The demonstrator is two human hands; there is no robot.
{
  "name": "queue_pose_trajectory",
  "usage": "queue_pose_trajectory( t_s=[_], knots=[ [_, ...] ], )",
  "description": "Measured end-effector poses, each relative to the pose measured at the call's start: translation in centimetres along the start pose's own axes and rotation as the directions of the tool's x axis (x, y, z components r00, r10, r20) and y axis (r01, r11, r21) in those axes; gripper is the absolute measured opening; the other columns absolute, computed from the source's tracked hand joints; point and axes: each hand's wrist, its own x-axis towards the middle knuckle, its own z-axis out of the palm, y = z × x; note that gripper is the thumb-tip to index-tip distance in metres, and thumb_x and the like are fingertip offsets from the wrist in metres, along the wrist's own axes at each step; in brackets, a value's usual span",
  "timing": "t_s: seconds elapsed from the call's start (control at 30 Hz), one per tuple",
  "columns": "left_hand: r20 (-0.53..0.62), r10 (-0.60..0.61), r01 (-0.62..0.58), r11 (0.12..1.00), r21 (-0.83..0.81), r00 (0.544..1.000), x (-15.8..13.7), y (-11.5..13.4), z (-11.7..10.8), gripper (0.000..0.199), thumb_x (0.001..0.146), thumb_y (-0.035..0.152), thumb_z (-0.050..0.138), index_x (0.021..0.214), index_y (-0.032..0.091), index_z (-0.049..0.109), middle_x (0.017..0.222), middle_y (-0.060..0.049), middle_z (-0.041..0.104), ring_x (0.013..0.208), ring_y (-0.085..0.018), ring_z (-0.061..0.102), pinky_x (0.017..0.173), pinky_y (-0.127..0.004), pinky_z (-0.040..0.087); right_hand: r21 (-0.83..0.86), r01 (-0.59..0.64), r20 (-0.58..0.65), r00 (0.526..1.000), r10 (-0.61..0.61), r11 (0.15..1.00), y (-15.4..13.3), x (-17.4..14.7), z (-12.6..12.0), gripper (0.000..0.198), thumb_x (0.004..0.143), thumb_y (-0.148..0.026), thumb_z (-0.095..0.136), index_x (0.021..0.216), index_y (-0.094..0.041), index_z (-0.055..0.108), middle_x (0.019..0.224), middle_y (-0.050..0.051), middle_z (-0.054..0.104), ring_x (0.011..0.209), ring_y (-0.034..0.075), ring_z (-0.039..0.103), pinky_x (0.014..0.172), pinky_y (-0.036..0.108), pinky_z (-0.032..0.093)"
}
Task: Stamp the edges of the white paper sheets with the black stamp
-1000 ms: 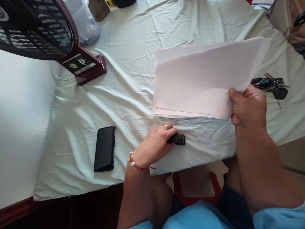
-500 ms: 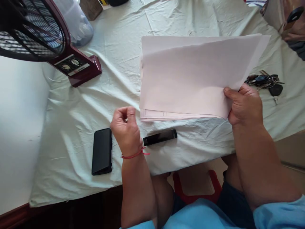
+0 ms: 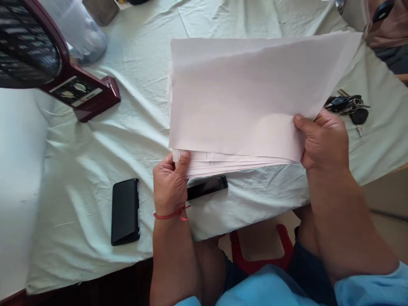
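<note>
A stack of white paper sheets (image 3: 236, 97) is held up over the cloth-covered table by both hands. My left hand (image 3: 172, 182), with a red string at the wrist, pinches the lower left corner, its thumb on top of the sheets. On the right edge my right hand (image 3: 325, 140) grips the stack, thumb above and fingers hidden underneath. The top sheet looks blank; faint printed lines show on the sheets below it along the near edge. Partly behind my left hand and the paper lies a slim black device (image 3: 208, 188).
A black phone (image 3: 125, 212) lies left of my left hand. Keys (image 3: 350, 105) rest beyond my right hand. At the upper left stand a maroon electric racket (image 3: 95, 95) and a clear plastic container (image 3: 84, 36). Pale cloth (image 3: 86, 170) covers the table. A red stool (image 3: 259, 263) is below.
My left hand, closed and apart from the paper before, has taken hold of its lower left corner. The stack's left side has come nearer. The view has shifted slightly.
</note>
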Motion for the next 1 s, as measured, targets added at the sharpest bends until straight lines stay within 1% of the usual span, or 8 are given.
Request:
queue_pose_trajectory(
  t_s=[0.13, 0.3, 0.47, 0.57, 0.67, 0.73, 0.87, 1.0],
  knots=[
    [0.057, -0.028, 0.033, 0.996, -0.083, 0.998, 0.1, 0.5, 0.7, 0.054, 0.068, 0.050, 0.118, 0.100, 0.019, 0.089, 0.102, -0.008, 0.092, 0.095, -0.026, 0.088, 0.097, -0.039, 0.075, 0.011, 0.011, -0.014, 1.000, -0.011, 1.000, -0.4, 0.0, -0.1, 0.025, 0.078, -0.031, 0.096, 0.097, -0.030, 0.080, 0.115, -0.001, 0.089, 0.141, 0.028, 0.080, 0.129, 0.051, 0.067],
    [-0.043, -0.004, -0.002, 0.992, -0.124, 0.999, 0.3, 0.4, 1.3, 0.053, 0.062, 0.052, 0.120, 0.084, 0.021, 0.084, 0.078, -0.002, 0.083, 0.089, -0.027, 0.088, 0.101, -0.045, 0.077, 0.036, -0.017, -0.007, 1.000, 0.017, 0.999, -0.6, -0.3, 0.3, 0.025, 0.076, -0.029, 0.097, 0.094, -0.031, 0.080, 0.116, 0.000, 0.091, 0.138, 0.030, 0.081, 0.126, 0.053, 0.069],
    [-0.067, 0.027, -0.040, 0.982, -0.187, 0.997, 0.7, -0.1, 1.0, 0.058, 0.063, 0.058, 0.120, 0.082, 0.021, 0.080, 0.080, 0.000, 0.081, 0.076, -0.019, 0.080, 0.088, -0.035, 0.075, 0.074, -0.022, -0.117, 0.993, 0.030, 0.997, -1.3, -0.8, 1.4, 0.024, 0.070, -0.019, 0.091, 0.091, -0.025, 0.081, 0.111, 0.002, 0.092, 0.118, 0.024, 0.084, 0.124, 0.047, 0.069],
    [-0.040, 0.025, -0.032, 0.981, -0.191, 0.999, 0.7, -0.1, 0.7, 0.061, 0.060, 0.053, 0.123, 0.080, 0.019, 0.076, 0.078, 0.003, 0.076, 0.069, -0.011, 0.070, 0.072, -0.022, 0.066, 0.081, -0.014, -0.144, 0.989, 0.025, 0.997, -1.7, -0.8, 1.6, 0.024, 0.069, -0.018, 0.091, 0.090, -0.022, 0.081, 0.108, 0.003, 0.092, 0.110, 0.021, 0.084, 0.124, 0.045, 0.068],
    [-0.080, 0.020, -0.033, 0.987, -0.159, 0.997, 0.7, -0.2, 0.6, 0.066, 0.062, 0.054, 0.122, 0.069, 0.019, 0.066, 0.067, 0.006, 0.064, 0.061, -0.008, 0.059, 0.062, -0.019, 0.057, 0.084, -0.015, -0.126, 0.992, 0.025, 0.996, -1.9, -0.8, 1.6, 0.025, 0.068, -0.019, 0.091, 0.091, -0.021, 0.082, 0.105, 0.004, 0.091, 0.111, 0.023, 0.085, 0.125, 0.047, 0.067],
    [-0.107, 0.014, -0.030, 0.989, -0.145, 0.994, 0.7, -0.3, 0.6, 0.067, 0.066, 0.058, 0.119, 0.068, 0.020, 0.063, 0.067, 0.006, 0.064, 0.060, -0.008, 0.057, 0.060, -0.021, 0.056, 0.086, -0.024, -0.104, 0.994, 0.033, 0.996, -1.9, -0.8, 1.6, 0.025, 0.068, -0.019, 0.091, 0.091, -0.021, 0.081, 0.105, 0.004, 0.091, 0.115, 0.025, 0.085, 0.125, 0.050, 0.068],
    [-0.058, -0.008, 0.000, 0.990, -0.138, 0.998, 0.8, -0.4, 0.7, 0.055, 0.076, 0.061, 0.113, 0.082, 0.021, 0.075, 0.078, 0.000, 0.076, 0.074, -0.019, 0.076, 0.080, -0.033, 0.071, 0.078, -0.040, -0.097, 0.994, 0.048, 0.996, -1.8, -0.9, 1.5, 0.024, 0.068, -0.020, 0.091, 0.090, -0.022, 0.081, 0.104, 0.002, 0.091, 0.115, 0.025, 0.084, 0.129, 0.053, 0.066],
    [0.036, -0.017, 0.022, 0.988, -0.152, 0.999, 0.5, 0.0, 0.5, 0.040, 0.080, 0.043, 0.108, 0.086, 0.022, 0.075, 0.081, -0.001, 0.078, 0.086, -0.024, 0.084, 0.097, -0.041, 0.073, 0.077, -0.016, -0.078, 0.997, 0.022, 0.997, -1.6, -0.5, 0.9, 0.024, 0.071, -0.019, 0.091, 0.092, -0.022, 0.081, 0.106, 0.003, 0.089, 0.124, 0.026, 0.083, 0.133, 0.055, 0.063]
  ],
)
